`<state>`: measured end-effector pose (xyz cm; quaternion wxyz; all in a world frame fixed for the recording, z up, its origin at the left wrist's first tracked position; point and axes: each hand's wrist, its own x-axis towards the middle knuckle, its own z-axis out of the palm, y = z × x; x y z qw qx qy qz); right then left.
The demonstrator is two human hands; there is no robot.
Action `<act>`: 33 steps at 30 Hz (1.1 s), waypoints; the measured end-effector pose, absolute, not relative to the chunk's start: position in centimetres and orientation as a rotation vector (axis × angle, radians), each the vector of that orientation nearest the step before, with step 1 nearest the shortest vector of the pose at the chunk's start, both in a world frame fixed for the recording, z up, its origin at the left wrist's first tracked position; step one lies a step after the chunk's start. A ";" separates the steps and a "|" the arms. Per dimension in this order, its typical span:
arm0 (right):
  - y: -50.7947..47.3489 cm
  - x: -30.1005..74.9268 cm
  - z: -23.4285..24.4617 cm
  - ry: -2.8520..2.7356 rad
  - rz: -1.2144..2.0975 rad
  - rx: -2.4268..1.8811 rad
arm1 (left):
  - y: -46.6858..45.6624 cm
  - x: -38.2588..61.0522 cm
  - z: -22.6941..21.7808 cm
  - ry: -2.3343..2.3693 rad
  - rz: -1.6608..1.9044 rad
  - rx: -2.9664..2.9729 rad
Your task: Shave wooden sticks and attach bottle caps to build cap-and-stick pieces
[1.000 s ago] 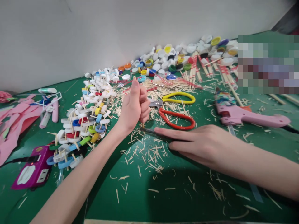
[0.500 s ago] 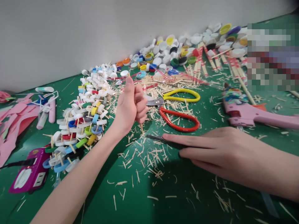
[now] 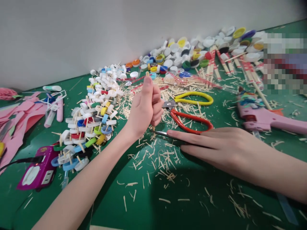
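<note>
Left hand (image 3: pixel 146 107): we hold it closed in a fist around a thin wooden stick (image 3: pixel 147 74), which stands upright. Its top shows above the thumb and its lower end just under the fist.
Right hand (image 3: pixel 216 148): we lay it flat, fingers straight, over a thin dark blade (image 3: pixel 159 132). We cannot tell what the palm covers.
Blade: it lies on the green worktop (image 3: pixel 192 204), its tip close to the stick's lower end.
Around us: wood splinters (image 3: pixel 158 156) under the hands, scissors (image 3: pixel 189 110) just behind them, bottle caps (image 3: pixel 182 56) along the wall, and a pink glue gun (image 3: pixel 266 118) to the right.
</note>
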<state>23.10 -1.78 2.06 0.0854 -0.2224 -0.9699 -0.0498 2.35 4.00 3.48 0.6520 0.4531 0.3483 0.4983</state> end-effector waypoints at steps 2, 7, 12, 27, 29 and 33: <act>-1.9 22.9 2.4 -2.907 -0.145 -0.675 | 4.0 2.3 3.5 0.789 1.127 1.025; -2.2 23.0 2.8 -2.935 -0.092 -0.690 | 3.9 2.3 3.5 0.772 1.113 1.054; -2.7 23.1 3.0 -3.000 -0.042 -0.722 | 3.7 2.5 3.7 0.748 1.102 1.099; -3.3 22.1 1.9 -2.832 0.024 -0.756 | 4.2 2.5 3.3 0.786 1.137 1.062; -3.0 22.1 2.1 -2.861 0.027 -0.766 | 4.2 2.6 3.3 0.799 1.138 1.059; -3.2 22.8 2.2 -2.897 0.022 -0.798 | 4.2 2.7 3.4 0.842 1.124 1.012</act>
